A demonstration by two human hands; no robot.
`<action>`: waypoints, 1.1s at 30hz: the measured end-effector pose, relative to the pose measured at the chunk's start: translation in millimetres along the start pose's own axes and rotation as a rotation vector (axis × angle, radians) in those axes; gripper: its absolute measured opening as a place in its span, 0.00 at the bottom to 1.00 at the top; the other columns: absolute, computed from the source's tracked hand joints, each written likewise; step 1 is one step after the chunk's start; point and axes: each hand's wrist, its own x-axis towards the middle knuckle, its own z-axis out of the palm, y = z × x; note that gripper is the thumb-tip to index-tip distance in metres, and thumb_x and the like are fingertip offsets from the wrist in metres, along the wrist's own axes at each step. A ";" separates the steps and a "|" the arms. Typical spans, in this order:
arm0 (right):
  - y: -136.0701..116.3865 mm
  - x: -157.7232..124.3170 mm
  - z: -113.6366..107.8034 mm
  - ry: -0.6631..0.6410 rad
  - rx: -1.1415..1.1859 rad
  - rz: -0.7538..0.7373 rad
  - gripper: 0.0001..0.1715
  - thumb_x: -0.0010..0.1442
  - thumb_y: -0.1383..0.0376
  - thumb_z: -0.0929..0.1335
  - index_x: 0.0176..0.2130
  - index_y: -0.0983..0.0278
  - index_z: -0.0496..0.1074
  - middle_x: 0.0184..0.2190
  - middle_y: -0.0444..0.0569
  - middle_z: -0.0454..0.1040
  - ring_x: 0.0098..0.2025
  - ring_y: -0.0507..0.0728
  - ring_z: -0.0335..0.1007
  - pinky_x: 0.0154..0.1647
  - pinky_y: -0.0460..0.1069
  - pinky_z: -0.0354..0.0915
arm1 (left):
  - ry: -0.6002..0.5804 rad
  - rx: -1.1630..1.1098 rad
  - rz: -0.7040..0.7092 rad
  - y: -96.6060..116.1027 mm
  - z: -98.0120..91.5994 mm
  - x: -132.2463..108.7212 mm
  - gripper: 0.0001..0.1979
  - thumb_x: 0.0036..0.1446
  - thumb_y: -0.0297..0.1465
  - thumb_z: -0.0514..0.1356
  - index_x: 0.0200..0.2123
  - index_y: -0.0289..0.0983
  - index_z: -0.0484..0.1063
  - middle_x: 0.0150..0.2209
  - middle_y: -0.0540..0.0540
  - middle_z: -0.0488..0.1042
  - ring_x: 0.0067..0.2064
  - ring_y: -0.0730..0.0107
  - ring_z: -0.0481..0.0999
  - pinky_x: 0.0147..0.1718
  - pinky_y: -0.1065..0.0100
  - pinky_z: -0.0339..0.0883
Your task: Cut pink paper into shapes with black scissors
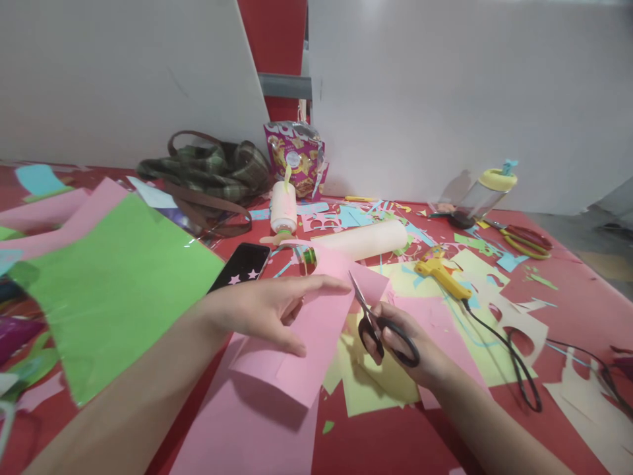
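Your left hand (262, 310) lies on the pink sheet (324, 330), thumb and forefinger spread across it; whether its curled fingers grip the paper, you cannot tell from here. Your right hand (424, 349) grips the scissors (364, 302), fingers in the black handles, blades at the sheet's right edge. The sheet tilts above the red desk (370, 442), between the phone (242, 262) and the yellow glue gun (444, 277).

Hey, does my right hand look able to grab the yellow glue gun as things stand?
Probably not straight away: your right hand is holding the scissors. The way itself looks free, though, with seemingly only low-lying pink paper before the yellow glue gun.
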 end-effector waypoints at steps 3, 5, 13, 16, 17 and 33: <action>-1.5 -0.1 0.3 -0.038 0.083 0.005 0.17 0.51 0.54 0.64 0.27 0.64 0.58 0.23 0.44 0.63 0.23 0.50 0.59 0.26 0.47 0.54 | 0.003 -0.032 0.005 -1.7 0.2 0.7 0.38 0.41 0.33 0.62 0.56 0.42 0.48 0.21 0.56 0.51 0.21 0.80 0.51 0.15 0.78 0.47; -2.2 -0.2 0.4 -0.065 0.156 0.020 0.17 0.52 0.53 0.63 0.28 0.64 0.58 0.24 0.45 0.62 0.26 0.51 0.60 0.29 0.48 0.55 | 0.012 -0.052 0.004 -3.5 1.3 2.0 0.38 0.41 0.33 0.62 0.56 0.41 0.48 0.20 0.56 0.49 0.20 0.79 0.51 0.14 0.78 0.45; -6.3 -1.1 -0.5 -0.175 0.366 0.116 0.21 0.51 0.48 0.60 0.32 0.64 0.60 0.27 0.47 0.62 0.33 0.57 0.63 0.36 0.52 0.56 | 0.012 -0.173 -0.002 1.5 0.2 4.6 0.36 0.42 0.32 0.61 0.55 0.38 0.49 0.17 0.58 0.44 0.18 0.81 0.46 0.13 0.77 0.39; -6.2 -0.6 -1.6 -0.192 0.400 0.124 0.22 0.49 0.47 0.61 0.31 0.64 0.61 0.28 0.48 0.62 0.32 0.57 0.63 0.36 0.52 0.56 | -0.014 -0.184 -0.008 2.2 0.7 5.1 0.37 0.42 0.33 0.62 0.55 0.38 0.48 0.17 0.58 0.44 0.18 0.81 0.45 0.13 0.76 0.39; -6.2 -0.4 -1.7 -0.193 0.408 0.130 0.22 0.48 0.47 0.62 0.31 0.63 0.60 0.28 0.48 0.62 0.32 0.57 0.63 0.35 0.52 0.56 | -0.023 -0.178 -0.005 1.5 1.4 5.4 0.38 0.42 0.34 0.62 0.55 0.39 0.48 0.17 0.58 0.45 0.18 0.81 0.46 0.13 0.76 0.40; -4.6 0.7 -3.1 -0.012 0.360 0.196 0.15 0.54 0.55 0.61 0.31 0.65 0.64 0.29 0.48 0.64 0.29 0.53 0.60 0.35 0.52 0.58 | 0.020 -0.045 -0.007 -9.8 3.8 10.4 0.37 0.42 0.34 0.61 0.55 0.41 0.49 0.27 0.53 0.62 0.20 0.81 0.51 0.15 0.78 0.46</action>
